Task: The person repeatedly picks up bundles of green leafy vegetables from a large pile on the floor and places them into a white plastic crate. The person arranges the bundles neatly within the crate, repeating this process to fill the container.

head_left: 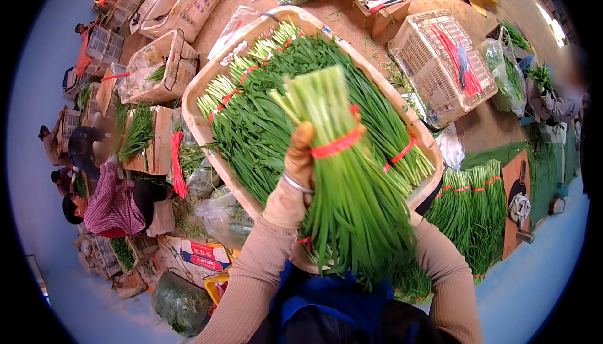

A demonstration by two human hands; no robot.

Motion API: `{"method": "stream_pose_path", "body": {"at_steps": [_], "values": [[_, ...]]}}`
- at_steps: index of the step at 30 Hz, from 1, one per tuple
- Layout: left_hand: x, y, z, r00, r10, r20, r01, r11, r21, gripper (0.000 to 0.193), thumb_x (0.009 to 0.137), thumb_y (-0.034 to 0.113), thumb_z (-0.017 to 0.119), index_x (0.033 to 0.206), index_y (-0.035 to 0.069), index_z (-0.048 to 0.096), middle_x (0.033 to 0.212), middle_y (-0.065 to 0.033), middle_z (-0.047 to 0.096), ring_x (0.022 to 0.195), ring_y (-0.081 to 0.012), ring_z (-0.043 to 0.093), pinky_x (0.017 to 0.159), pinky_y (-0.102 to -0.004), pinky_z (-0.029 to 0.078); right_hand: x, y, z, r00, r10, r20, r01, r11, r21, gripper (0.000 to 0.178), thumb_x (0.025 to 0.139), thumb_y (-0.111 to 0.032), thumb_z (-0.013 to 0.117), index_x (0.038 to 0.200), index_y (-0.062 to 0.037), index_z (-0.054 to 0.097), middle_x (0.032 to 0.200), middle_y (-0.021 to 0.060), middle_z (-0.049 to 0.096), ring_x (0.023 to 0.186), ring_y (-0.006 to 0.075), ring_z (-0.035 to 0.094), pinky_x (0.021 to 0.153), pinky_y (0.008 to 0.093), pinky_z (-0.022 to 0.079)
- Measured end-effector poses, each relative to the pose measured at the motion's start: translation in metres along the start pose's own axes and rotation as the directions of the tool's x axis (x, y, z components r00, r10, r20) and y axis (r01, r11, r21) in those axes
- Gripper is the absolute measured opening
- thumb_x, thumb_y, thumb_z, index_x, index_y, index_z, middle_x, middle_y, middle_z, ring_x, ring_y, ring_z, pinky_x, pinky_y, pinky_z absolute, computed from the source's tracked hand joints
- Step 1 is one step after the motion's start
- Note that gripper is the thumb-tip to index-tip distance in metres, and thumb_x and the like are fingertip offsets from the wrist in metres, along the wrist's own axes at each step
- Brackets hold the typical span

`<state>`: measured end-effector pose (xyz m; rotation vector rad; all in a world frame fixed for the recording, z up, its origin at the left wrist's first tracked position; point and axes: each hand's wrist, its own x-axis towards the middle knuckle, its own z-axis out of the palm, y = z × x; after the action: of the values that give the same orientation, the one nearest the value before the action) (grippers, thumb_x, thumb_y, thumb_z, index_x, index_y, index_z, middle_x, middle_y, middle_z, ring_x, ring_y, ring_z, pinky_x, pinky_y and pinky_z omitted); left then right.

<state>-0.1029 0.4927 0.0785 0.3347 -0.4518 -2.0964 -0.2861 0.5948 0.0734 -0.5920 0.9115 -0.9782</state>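
In the middle, a bunch of green garlic chives [352, 199] is held up with its pale cut ends pointing away and its leaves hanging toward me. A red tie [337, 144] goes around its stem part. My left hand [296, 174], in a stained glove with a metal ring at the wrist, is closed around the bunch's left side by the tie. From the lower right comes my right forearm [443, 268]; the bunch hides that hand's fingers. Beneath the raised bunch, a large pale plastic crate [200, 132] holds several more tied bunches [251, 146].
At right, tied chive bunches [471, 212] lie beside a wooden board [515, 199]. An upturned crate [433, 61] carries red ties [455, 58] and a knife. More red ties [178, 165] hang at left, near a co-worker in a checked shirt [116, 203]. Plastic bags [223, 218] lie close by.
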Motion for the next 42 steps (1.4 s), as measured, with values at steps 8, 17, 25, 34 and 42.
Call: {"method": "stream_pose_path", "body": {"at_steps": [8,17,25,34,42], "values": [[0.070,0.048,-0.102,0.976,0.145,-0.162,-0.148,0.989,-0.005,0.077,0.082,0.054,0.070,0.135,0.004,0.048,0.113,-0.0154,0.065,0.097,-0.0299,0.066,0.085,-0.0453,0.057,0.017,0.009,-0.016,0.981,0.177,0.079,-0.194,0.872,0.450,0.075,0.084,-0.042,0.070,0.141,-0.0001,0.043,0.136,0.0166,0.054,0.128,0.0243,0.048,0.104,0.0369,0.041],[0.194,0.108,-0.137,0.988,0.155,0.016,-0.153,0.983,-0.105,0.057,0.087,0.047,0.066,0.127,0.007,0.058,0.112,-0.0144,0.068,0.095,-0.0294,0.068,0.084,-0.0470,0.057,0.160,-0.048,-0.054,0.996,-0.052,0.076,0.092,0.621,-0.779,0.076,0.078,-0.036,0.076,0.140,-0.0030,0.046,0.134,0.0148,0.056,0.120,0.0273,0.052,0.102,0.0374,0.040],[0.266,0.107,-0.252,0.940,0.233,-0.250,-0.250,0.968,-0.038,0.040,0.089,0.031,0.067,0.122,0.010,0.060,0.111,-0.0086,0.068,0.094,-0.0268,0.068,0.084,-0.0436,0.057,0.228,-0.038,-0.061,0.958,-0.210,-0.194,-0.061,0.512,-0.857,0.085,0.071,-0.046,0.079,0.139,-0.0056,0.046,0.132,0.0173,0.058,0.120,0.0291,0.054,0.102,0.0390,0.043],[0.280,0.130,-0.266,0.973,0.113,-0.203,-0.118,0.993,-0.010,0.048,0.088,0.046,0.059,0.114,0.006,0.064,0.098,-0.0134,0.071,0.083,-0.0284,0.069,0.075,-0.0416,0.059,0.188,-0.083,0.024,0.796,-0.102,-0.597,-0.605,-0.088,-0.791,0.042,0.086,-0.023,0.068,0.122,-0.0043,0.056,0.122,0.0187,0.061,0.107,0.0341,0.058,0.089,0.0418,0.049],[0.296,0.120,-0.245,0.881,0.244,-0.405,-0.136,0.952,0.276,0.049,0.093,0.044,0.057,0.121,0.004,0.058,0.105,-0.0137,0.068,0.085,-0.0248,0.068,0.077,-0.0365,0.056,0.289,-0.085,0.010,0.906,-0.415,0.088,0.052,-0.096,-0.994,0.093,0.084,-0.067,0.053,0.151,-0.0092,0.025,0.153,0.0199,0.031,0.139,0.0386,0.032,0.114,0.0555,0.022]]}}
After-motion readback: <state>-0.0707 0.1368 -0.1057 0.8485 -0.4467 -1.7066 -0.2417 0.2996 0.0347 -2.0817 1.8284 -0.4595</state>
